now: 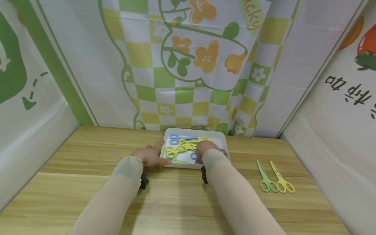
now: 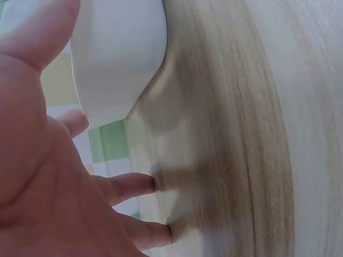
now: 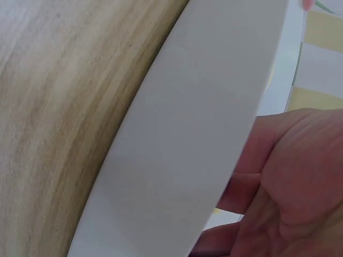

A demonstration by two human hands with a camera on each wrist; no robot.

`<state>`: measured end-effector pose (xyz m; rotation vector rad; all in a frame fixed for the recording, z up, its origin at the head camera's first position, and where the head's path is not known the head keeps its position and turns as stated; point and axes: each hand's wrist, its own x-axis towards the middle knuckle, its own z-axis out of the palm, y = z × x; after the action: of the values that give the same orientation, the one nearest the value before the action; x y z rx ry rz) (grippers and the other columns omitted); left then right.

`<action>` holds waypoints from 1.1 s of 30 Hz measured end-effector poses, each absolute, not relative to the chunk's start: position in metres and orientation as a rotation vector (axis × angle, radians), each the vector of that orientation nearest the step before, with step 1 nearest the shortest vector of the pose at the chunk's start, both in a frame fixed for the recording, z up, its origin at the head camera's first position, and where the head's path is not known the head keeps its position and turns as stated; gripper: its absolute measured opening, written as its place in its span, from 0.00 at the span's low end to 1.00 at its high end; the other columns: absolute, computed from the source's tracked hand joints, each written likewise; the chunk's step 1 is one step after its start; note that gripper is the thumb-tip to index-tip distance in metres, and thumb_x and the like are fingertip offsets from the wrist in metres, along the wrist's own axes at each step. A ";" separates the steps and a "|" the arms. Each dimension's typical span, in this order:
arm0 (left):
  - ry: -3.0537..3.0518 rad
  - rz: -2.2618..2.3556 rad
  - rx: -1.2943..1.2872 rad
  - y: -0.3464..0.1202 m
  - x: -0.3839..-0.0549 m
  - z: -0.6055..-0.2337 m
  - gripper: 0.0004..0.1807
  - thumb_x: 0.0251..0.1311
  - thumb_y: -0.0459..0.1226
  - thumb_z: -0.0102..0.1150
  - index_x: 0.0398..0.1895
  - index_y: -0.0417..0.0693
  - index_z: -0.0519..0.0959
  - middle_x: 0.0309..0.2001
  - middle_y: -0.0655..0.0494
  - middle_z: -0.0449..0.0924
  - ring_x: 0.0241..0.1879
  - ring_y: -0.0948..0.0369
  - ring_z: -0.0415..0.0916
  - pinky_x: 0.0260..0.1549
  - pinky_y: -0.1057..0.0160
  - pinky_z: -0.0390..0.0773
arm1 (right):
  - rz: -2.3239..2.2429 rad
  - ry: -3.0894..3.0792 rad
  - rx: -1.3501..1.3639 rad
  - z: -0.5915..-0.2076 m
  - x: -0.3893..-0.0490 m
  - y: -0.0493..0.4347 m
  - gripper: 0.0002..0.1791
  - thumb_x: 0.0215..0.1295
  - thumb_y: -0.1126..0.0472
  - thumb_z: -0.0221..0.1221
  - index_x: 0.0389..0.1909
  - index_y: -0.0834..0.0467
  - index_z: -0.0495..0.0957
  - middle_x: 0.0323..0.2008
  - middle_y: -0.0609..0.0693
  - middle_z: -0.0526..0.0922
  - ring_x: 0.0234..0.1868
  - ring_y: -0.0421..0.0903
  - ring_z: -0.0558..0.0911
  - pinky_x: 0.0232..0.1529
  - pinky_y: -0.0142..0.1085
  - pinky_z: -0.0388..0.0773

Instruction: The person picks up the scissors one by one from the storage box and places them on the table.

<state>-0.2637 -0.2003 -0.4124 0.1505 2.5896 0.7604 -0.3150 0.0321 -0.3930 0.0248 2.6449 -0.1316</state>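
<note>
A white tray (image 1: 188,165) holds several yellow scissors (image 1: 189,148) and blue scissors (image 1: 189,138), lying across one another. At the tray's left end is my left hand (image 1: 151,156), its thumb and a finger touching the rim. The left wrist view shows that hand's fingers (image 2: 128,184) spread and fairly straight beside the tray wall (image 2: 120,59). My right hand (image 1: 210,148) reaches down into the right half of the tray, over the scissors. In the right wrist view its fingertips are hidden behind the tray wall (image 3: 182,123), so whether they grip scissors cannot be seen.
On the wooden table (image 1: 176,202), green scissors (image 1: 265,178) and yellow scissors (image 1: 278,176) lie side by side to the right, handles toward me. A patterned curtain (image 1: 188,107) hangs right behind the tray. White printed walls (image 1: 332,130) flank the table.
</note>
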 end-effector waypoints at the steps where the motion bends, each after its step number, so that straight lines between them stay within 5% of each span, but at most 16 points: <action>1: 2.587 0.760 0.152 -0.200 -0.263 -0.412 0.59 0.58 0.65 0.61 0.81 0.51 0.39 0.73 0.23 0.39 0.73 0.31 0.39 0.63 0.30 0.50 | -0.136 2.640 0.025 -0.392 -0.315 0.032 0.12 0.57 0.71 0.58 0.25 0.54 0.87 0.58 0.49 0.77 0.48 0.56 0.73 0.55 0.75 0.57; 5: 2.580 0.764 0.148 -0.200 -0.262 -0.411 0.60 0.57 0.65 0.62 0.81 0.51 0.39 0.74 0.23 0.39 0.73 0.31 0.38 0.63 0.30 0.50 | -0.094 2.616 -0.003 -0.392 -0.316 0.031 0.13 0.56 0.72 0.57 0.26 0.54 0.87 0.59 0.50 0.76 0.49 0.58 0.72 0.54 0.77 0.57; 9: 2.579 0.770 0.143 -0.201 -0.263 -0.413 0.59 0.58 0.64 0.62 0.81 0.52 0.39 0.74 0.23 0.39 0.73 0.31 0.39 0.63 0.30 0.50 | -0.007 2.581 -0.082 -0.392 -0.321 0.030 0.11 0.60 0.70 0.57 0.23 0.56 0.83 0.46 0.52 0.80 0.38 0.51 0.73 0.44 0.49 0.76; 13: 2.582 0.768 0.148 -0.203 -0.268 -0.420 0.61 0.56 0.66 0.62 0.81 0.54 0.39 0.74 0.23 0.39 0.72 0.31 0.39 0.62 0.30 0.51 | -0.057 2.554 -0.079 -0.394 -0.327 0.031 0.14 0.61 0.69 0.56 0.16 0.56 0.77 0.33 0.53 0.79 0.24 0.45 0.68 0.23 0.33 0.65; 17: 2.587 0.776 0.136 -0.207 -0.280 -0.436 0.65 0.50 0.70 0.63 0.82 0.57 0.38 0.75 0.25 0.38 0.73 0.33 0.38 0.63 0.30 0.50 | -0.148 2.573 -0.065 -0.395 -0.330 0.035 0.14 0.59 0.69 0.57 0.15 0.57 0.77 0.30 0.53 0.79 0.24 0.46 0.70 0.22 0.34 0.67; 25: 2.584 0.764 0.146 -0.201 -0.263 -0.414 0.60 0.58 0.65 0.61 0.81 0.52 0.39 0.73 0.22 0.40 0.72 0.30 0.40 0.62 0.29 0.52 | -0.007 2.530 -0.252 -0.380 -0.337 0.052 0.12 0.59 0.65 0.59 0.17 0.53 0.80 0.31 0.45 0.81 0.30 0.43 0.72 0.31 0.35 0.70; 33: 2.591 0.754 0.162 -0.201 -0.263 -0.413 0.59 0.58 0.65 0.61 0.81 0.52 0.38 0.73 0.22 0.40 0.72 0.31 0.40 0.62 0.30 0.53 | -0.212 2.493 -0.266 -0.358 -0.335 0.082 0.08 0.55 0.60 0.64 0.35 0.56 0.87 0.43 0.54 0.82 0.42 0.52 0.77 0.37 0.41 0.75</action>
<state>-0.2631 -0.2008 -0.4129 0.1619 2.5910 0.7539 -0.3346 0.0818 -0.3583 -0.2658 2.4931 -0.2115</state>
